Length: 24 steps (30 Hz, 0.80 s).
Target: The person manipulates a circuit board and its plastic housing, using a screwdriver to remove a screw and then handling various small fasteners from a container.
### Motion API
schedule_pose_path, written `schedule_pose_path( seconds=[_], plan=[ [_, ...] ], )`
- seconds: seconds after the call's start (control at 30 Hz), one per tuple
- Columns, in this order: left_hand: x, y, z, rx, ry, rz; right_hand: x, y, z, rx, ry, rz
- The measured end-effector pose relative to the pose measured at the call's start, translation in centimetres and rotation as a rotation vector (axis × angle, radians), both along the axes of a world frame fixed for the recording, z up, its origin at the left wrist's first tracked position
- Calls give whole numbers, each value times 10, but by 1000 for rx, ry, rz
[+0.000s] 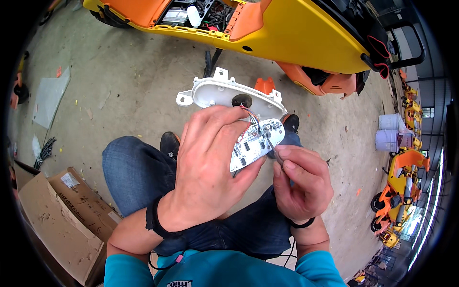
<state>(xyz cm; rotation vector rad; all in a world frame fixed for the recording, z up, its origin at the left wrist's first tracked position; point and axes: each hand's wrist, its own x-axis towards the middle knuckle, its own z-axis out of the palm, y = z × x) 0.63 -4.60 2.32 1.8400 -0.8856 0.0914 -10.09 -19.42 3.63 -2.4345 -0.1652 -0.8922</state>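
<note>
My left hand [208,158] grips a white circuit board [251,148] with small black chips, with its fingers reaching up to a white plastic housing [201,88] just behind it. The housing has mounting tabs and a dark round part [241,100] inside, and thin coloured wires run from it toward the board. My right hand [303,179] pinches a thin metal tool [275,150], whose tip is at the right part of the board; I cannot tell whether it touches. My fingers hide the board's left end and part of the housing.
A yellow and orange scooter body [306,33] with open wiring stands ahead. At lower left lie cardboard boxes [55,217], a clear sheet [50,95] and black cables [43,155]. White buckets [386,139] and more scooters [401,179] line the right side. My legs are beneath my hands.
</note>
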Motion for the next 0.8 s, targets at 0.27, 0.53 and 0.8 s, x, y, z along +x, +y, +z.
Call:
schedule_pose_path(
  seconds=[0.27, 0.53, 0.8],
  plan=[
    [0, -1, 0, 11, -17, -6, 1, -1, 1, -19, -6, 3],
    [1, 0, 0, 12, -22, -5, 2, -1, 0, 2, -17, 15],
    [0, 0, 0, 17, -17, -14, 2, -1, -2, -2, -30, 18]
  ],
)
